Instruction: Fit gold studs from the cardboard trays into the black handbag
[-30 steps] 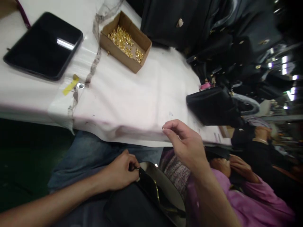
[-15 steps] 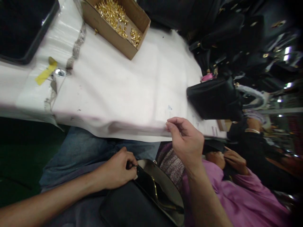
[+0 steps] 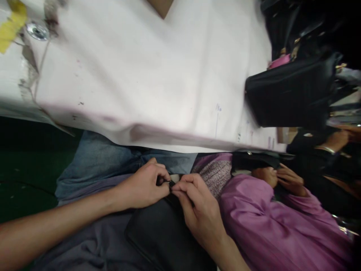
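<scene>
A black bag (image 3: pixel 158 233) lies on my lap, below the table's near edge. My left hand (image 3: pixel 143 186) pinches the bag's upper corner, fingers closed on it. My right hand (image 3: pixel 197 210) has its fingertips pressed together at the same spot, touching my left fingers. What small piece sits between the fingertips is too small to make out. My jeans (image 3: pixel 107 158) show just above the hands.
The table's white cover (image 3: pixel 146 75) fills the upper half of the view. A black handbag (image 3: pixel 290 94) stands at its right. A person in a pink top (image 3: pixel 270 226) sits close on my right, hands at a dark item. A yellow tape scrap (image 3: pixel 11 26) lies top left.
My right hand came down from the table edge to meet my left hand at the bag's corner. The view tilted down, so the cardboard box of gold pieces and the tablet left the frame.
</scene>
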{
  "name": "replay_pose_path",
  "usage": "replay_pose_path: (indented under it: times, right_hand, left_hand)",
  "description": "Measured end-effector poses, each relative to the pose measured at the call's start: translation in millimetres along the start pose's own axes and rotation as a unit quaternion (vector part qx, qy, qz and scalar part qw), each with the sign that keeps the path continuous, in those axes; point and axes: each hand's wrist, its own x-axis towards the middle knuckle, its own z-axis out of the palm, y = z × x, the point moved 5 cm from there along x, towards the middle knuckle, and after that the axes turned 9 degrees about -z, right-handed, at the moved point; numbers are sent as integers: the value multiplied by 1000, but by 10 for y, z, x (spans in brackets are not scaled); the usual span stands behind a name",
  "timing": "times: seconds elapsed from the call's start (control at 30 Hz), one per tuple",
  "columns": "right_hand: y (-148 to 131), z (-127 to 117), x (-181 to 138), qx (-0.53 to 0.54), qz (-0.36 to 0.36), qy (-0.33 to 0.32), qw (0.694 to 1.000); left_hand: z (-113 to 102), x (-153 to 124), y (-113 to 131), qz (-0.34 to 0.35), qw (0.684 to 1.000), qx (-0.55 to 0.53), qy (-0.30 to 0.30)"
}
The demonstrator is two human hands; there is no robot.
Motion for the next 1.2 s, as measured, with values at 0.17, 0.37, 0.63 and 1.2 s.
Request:
replay_pose_path:
  times: [0.17,0.37,0.63,1.2]
  right_hand:
    - [108,4,13,18,-7,-30,999]
    - [123,-23,0,0,-17,-31,999]
    - [166,1,-9,17,-12,-50,999]
    - [4,-9,-28,-56,124,-20,991]
  left_hand:
    - [26,-2,38,8,1000,14,6]
    - [54,-5,14,7,1000,13,16]
    - [63,5,-1,7,1000,5,16]
    - [23,-107,63,41,999,-6,20]
